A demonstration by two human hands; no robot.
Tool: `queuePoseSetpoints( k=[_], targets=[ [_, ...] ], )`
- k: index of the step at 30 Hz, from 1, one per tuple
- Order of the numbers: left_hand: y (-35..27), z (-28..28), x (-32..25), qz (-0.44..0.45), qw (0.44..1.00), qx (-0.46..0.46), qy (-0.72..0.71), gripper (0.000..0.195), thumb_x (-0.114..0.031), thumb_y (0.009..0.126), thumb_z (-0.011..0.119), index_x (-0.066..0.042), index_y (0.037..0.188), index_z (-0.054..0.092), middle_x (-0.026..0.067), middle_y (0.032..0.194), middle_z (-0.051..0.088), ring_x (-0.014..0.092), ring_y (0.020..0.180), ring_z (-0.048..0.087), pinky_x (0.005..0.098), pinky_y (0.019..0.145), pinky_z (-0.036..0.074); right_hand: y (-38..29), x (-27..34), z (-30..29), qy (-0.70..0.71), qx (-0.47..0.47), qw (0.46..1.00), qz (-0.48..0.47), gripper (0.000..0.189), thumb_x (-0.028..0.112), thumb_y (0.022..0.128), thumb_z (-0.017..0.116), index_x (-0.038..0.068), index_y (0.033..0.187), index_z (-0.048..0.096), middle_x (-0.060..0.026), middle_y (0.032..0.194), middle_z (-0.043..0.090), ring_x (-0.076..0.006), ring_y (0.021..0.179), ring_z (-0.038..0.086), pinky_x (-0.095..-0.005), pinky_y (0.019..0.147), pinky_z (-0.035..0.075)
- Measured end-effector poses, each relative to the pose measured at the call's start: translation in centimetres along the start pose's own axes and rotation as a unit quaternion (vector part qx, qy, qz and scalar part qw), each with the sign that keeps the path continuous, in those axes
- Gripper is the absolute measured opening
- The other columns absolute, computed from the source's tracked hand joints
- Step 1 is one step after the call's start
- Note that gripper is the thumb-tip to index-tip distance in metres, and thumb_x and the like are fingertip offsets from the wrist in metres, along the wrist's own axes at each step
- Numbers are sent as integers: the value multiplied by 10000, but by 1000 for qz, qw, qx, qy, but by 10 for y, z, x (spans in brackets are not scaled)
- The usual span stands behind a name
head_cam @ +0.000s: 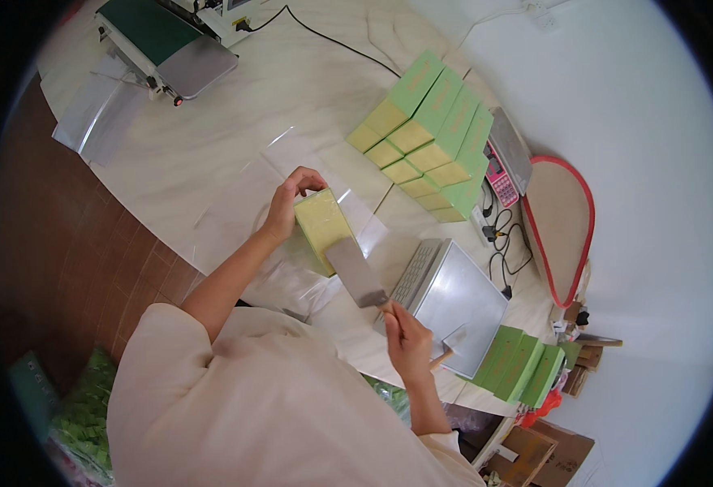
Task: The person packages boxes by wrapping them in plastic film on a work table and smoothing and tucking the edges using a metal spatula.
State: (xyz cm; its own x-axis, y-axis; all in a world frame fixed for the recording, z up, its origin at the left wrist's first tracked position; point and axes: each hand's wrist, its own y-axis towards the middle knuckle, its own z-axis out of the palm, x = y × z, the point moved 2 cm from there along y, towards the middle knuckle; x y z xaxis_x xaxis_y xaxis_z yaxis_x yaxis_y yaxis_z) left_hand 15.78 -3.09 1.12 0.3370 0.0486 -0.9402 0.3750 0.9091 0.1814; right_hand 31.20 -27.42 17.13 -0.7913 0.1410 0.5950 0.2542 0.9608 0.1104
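My left hand holds a box with a pale yellow end face and green edges. Clear film seems to cover it, and its end face is turned up towards me. In my right hand is a scraper with a wooden handle and a wide, flat metal blade. The blade's tip overlaps the lower part of the yellow face; I cannot tell how firmly it touches. Clear plastic film lies on the table under and around the box. Beside my right hand stands a metal-topped appliance, its shiny plate showing what looks like the scraper's reflection.
Green and yellow boxes stand stacked at the back. More green boxes lie at the right. A pink scale, black cables and a red-rimmed board are near the wall. A belt machine stands at the far left.
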Motion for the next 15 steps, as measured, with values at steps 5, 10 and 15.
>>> queuePoseSetpoints(
  k=[5, 10, 15],
  targets=[
    [-3, 1, 1, 3, 1000, -15, -18, 692, -684, 954, 194, -107, 1041, 566, 5, 944, 674, 137, 931, 606, 303, 803, 343, 37, 18, 28, -41, 18, 998, -47, 208, 98, 925, 637, 19, 1116, 665, -131, 773, 666, -207, 553, 603, -296, 525, 471],
    [-4, 3, -6, 11, 1000, -7, -5, 679, -670, 964, 180, -117, 1033, 567, 6, 942, 668, 138, 938, 607, 306, 804, 342, 55, 36, 34, -116, 30, 989, -85, 196, 130, 919, 640, 60, 1102, 652, -113, 724, 661, -278, 553, 628, -356, 490, 479],
    [-2, 3, -11, -14, 1000, 19, 3, 790, -788, 890, 179, -102, 1073, 525, 20, 977, 634, 145, 960, 561, 301, 844, 329, 60, 27, 43, -161, 27, 982, -92, 212, 137, 918, 639, 75, 1120, 640, -101, 720, 657, -282, 556, 627, -370, 478, 470]
  ],
)
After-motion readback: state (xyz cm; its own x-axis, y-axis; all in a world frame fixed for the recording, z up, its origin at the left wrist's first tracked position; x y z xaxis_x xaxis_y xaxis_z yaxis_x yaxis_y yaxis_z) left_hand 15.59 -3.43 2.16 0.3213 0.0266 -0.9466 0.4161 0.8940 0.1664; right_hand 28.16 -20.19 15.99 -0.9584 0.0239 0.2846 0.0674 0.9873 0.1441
